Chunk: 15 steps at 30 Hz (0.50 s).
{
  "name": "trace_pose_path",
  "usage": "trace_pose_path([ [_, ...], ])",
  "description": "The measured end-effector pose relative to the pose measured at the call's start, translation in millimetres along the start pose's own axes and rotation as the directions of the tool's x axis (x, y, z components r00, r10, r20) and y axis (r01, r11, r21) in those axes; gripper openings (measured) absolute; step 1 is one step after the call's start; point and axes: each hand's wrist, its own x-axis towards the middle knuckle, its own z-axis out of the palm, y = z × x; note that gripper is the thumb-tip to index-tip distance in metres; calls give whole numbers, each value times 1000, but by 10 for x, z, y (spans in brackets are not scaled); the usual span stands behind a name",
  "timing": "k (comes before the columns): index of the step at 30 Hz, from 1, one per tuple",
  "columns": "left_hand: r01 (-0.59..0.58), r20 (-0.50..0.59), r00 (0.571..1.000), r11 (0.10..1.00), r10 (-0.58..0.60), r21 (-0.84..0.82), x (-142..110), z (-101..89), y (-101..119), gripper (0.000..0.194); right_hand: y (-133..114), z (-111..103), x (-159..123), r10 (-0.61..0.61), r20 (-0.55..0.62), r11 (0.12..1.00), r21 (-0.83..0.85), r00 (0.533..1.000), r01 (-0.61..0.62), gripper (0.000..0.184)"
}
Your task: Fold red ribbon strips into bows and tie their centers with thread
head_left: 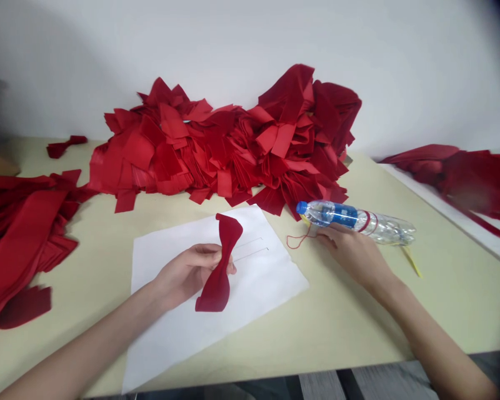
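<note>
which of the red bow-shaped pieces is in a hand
The red bow pinched in the left hand, above the white paper; the other bow lies unheld on the table, far left.

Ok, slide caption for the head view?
Left hand pinches a red bow over white paper; right hand is at red thread beside a bottle.

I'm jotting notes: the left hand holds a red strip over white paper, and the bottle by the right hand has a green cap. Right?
In the head view, the cap is blue, not green. The rest stands: left hand holding the red strip over white paper, bottle by the right hand.
</note>
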Motion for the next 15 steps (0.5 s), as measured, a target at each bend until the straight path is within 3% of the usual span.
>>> trace_pose_path([
  [2, 14, 16, 1000, 999, -13, -31, -10, 12, -3, 11, -93, -36, 3, 4, 20, 999, 52, 1000, -5, 28],
  [4, 27, 28, 999, 997, -25, -76, -19, 29, -11, 10, -258, -122, -29, -7, 57, 974, 225, 998, -7, 25],
  [7, 59, 89, 995, 990, -47, -129, -26, 66, -42, 15, -653, -298, -166, -58, 102, 805, 594, 993, -14, 22],
  [9, 81, 160, 985, 987, -59, -137, -29, 93, -68, 22, -963, -401, -300, -114, 78, 679, 734, 990, 20, 20],
  [12, 96, 225, 972, 988, -66, -124, -39, 120, -86, 21, -1347, -471, -485, -196, 12, 590, 800, 981, 108, 18],
  [15, 79, 244, 969, 990, -48, -120, -61, 126, -69, 17, -1532, -454, -582, -238, -104, 588, 776, 966, 229, 17],
])
